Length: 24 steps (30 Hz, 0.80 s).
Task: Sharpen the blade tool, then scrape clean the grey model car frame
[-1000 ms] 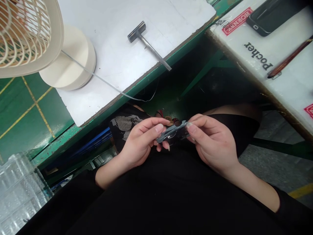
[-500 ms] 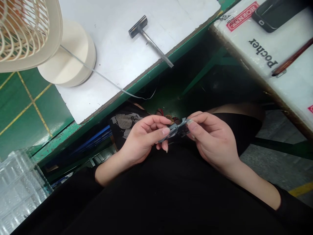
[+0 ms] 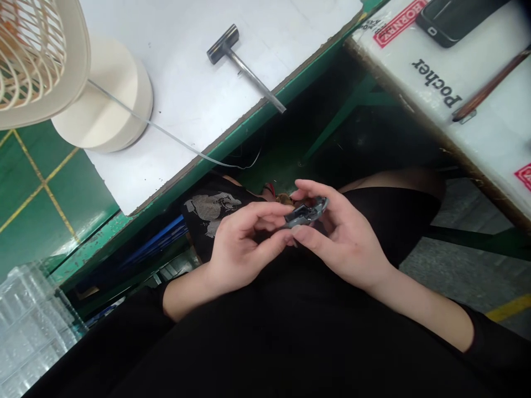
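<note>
Both hands are closed on one small grey part (image 3: 306, 213), held over the black-clad lap, just below the near edge of the table (image 3: 194, 105) and clear of it. The right hand (image 3: 348, 243) cradles the part, with the fingers curled over it and the thumb under it. The left hand (image 3: 240, 249) pinches its near end between forefinger and thumb, so the two hands touch.

The work looks like close fingertip handling of the part. It would probably go best with the right hand keeping a steady cradle while the left makes only small moves, and the part kept low over the lap in case it slips.

On the table, a T-handled tool (image 3: 243, 69) lies near the front edge with its shaft tip overhanging. A fan (image 3: 37, 55) and its round base (image 3: 103, 105) stand at the left end, and a thin cable (image 3: 174, 141) runs off the edge. A phone (image 3: 452, 19) lies on the second table (image 3: 435, 72) at the right.

Half a second ago the hands sat apart, each pinching one end of the part so that it spanned the gap between them. Now they have closed together — the right hand has wrapped round it and the part has turned more on edge.
</note>
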### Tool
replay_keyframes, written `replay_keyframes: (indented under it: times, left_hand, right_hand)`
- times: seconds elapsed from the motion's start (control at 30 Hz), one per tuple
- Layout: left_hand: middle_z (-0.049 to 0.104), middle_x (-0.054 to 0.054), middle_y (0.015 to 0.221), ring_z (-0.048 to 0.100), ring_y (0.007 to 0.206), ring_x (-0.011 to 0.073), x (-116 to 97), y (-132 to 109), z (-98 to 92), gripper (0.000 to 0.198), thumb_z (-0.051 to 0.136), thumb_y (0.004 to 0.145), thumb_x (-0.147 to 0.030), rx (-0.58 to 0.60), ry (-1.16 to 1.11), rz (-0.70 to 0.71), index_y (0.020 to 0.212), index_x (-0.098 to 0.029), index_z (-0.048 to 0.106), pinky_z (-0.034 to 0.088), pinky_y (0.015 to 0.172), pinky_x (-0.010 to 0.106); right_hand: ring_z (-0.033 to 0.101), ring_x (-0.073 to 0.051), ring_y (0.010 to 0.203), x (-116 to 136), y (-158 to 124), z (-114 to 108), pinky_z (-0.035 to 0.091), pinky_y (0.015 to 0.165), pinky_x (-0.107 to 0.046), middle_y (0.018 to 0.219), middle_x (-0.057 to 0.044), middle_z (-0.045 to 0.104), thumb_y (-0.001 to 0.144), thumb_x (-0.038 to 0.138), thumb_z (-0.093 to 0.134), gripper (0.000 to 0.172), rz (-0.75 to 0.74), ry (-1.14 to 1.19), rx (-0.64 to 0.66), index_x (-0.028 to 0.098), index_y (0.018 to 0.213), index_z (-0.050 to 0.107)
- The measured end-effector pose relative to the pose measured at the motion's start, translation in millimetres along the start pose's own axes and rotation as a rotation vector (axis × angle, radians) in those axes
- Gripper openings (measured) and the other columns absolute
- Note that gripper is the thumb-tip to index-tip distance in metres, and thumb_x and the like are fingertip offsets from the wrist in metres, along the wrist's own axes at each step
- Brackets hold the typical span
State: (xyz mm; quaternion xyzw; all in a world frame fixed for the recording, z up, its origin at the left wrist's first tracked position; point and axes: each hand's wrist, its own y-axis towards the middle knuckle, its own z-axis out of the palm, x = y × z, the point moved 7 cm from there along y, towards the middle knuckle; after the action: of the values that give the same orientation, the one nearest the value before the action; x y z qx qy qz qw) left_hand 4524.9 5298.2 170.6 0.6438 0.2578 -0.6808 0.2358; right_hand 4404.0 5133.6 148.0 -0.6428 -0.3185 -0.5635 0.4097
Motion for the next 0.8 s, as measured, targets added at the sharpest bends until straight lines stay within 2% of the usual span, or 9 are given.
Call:
replay_keyframes:
  times: [0.1, 0.2, 0.3, 0.47, 0.6, 0.7, 0.8]
  left_hand:
    - [0.094, 0.006, 0.114, 0.089, 0.095, 0.0207, -6.2, -2.0, 1.5, 0.037, 0.104, 0.097, -0.019, 0.022, 0.193, 0.123, 0.132, -0.028, 0.094, 0.076, 0.090, 0.032]
    - [0.095, 0.006, 0.109, 0.087, 0.089, 0.0214, -9.0, -2.5, 3.2, 0.036, 0.104, 0.097, -0.020, 0.055, 0.239, 0.174, 0.130, -0.028, 0.094, 0.074, 0.083, 0.033]
    - [0.095, 0.005, 0.105, 0.086, 0.086, 0.0217, -10.9, -3.7, 1.9, 0.031, 0.104, 0.096, -0.019, 0.062, 0.246, 0.193, 0.124, -0.029, 0.094, 0.071, 0.079, 0.034]
    - [0.094, 0.004, 0.104, 0.088, 0.087, 0.0239, -13.4, -7.9, 1.4, 0.037, 0.102, 0.096, -0.011, 0.090, 0.204, 0.219, 0.126, -0.032, 0.093, 0.072, 0.085, 0.041]
    - [0.095, 0.005, 0.105, 0.089, 0.089, 0.0266, -12.2, -9.7, 2.5, 0.029, 0.103, 0.097, -0.016, 0.050, 0.172, 0.165, 0.120, -0.032, 0.095, 0.074, 0.086, 0.044]
    - [0.095, 0.005, 0.107, 0.090, 0.092, 0.0248, -7.2, -8.0, 2.7, 0.028, 0.107, 0.095, -0.021, -0.004, 0.123, 0.072, 0.119, -0.030, 0.095, 0.075, 0.087, 0.039]
    - [0.092, 0.003, 0.102, 0.092, 0.093, 0.0217, 6.1, -2.7, 5.3, 0.037, 0.107, 0.095, -0.020, 0.004, -0.105, -0.098, 0.129, -0.028, 0.094, 0.076, 0.090, 0.033]
  right_hand:
    - [0.080, -0.033, 0.139, 7.5, -0.6, 1.0, 0.070, 0.115, -0.051, 0.150, -0.008, 0.083, 0.101, 0.057, 0.104, 0.066, -0.047, -0.034, -0.009, 0.037, 0.159, 0.079]
    - [0.078, -0.034, 0.147, 16.6, -0.7, 0.4, 0.067, 0.127, -0.053, 0.156, -0.006, 0.083, 0.097, 0.054, 0.109, 0.066, -0.122, -0.044, -0.026, 0.039, 0.155, 0.082]
    - [0.076, -0.035, 0.152, 27.6, -1.5, 0.3, 0.067, 0.128, -0.053, 0.158, -0.005, 0.084, 0.095, 0.052, 0.111, 0.063, -0.235, -0.092, -0.034, 0.041, 0.151, 0.085]
    - [0.078, -0.040, 0.149, 39.0, -4.1, 3.3, 0.067, 0.127, -0.062, 0.153, -0.006, 0.088, 0.100, 0.051, 0.107, 0.052, -0.350, -0.103, -0.027, 0.042, 0.146, 0.085]
    - [0.080, -0.040, 0.148, 37.7, -3.5, 4.0, 0.064, 0.131, -0.065, 0.153, -0.007, 0.088, 0.101, 0.053, 0.104, 0.046, -0.334, -0.069, -0.042, 0.040, 0.140, 0.085]
    - [0.078, -0.040, 0.150, 29.5, 0.7, 0.5, 0.065, 0.130, -0.062, 0.155, -0.007, 0.087, 0.100, 0.058, 0.105, 0.052, -0.269, -0.079, -0.045, 0.040, 0.144, 0.086]
    - [0.075, -0.038, 0.154, 18.0, 6.2, -3.7, 0.064, 0.131, -0.057, 0.161, -0.007, 0.084, 0.102, 0.071, 0.098, 0.059, -0.198, -0.034, -0.003, 0.041, 0.151, 0.086]
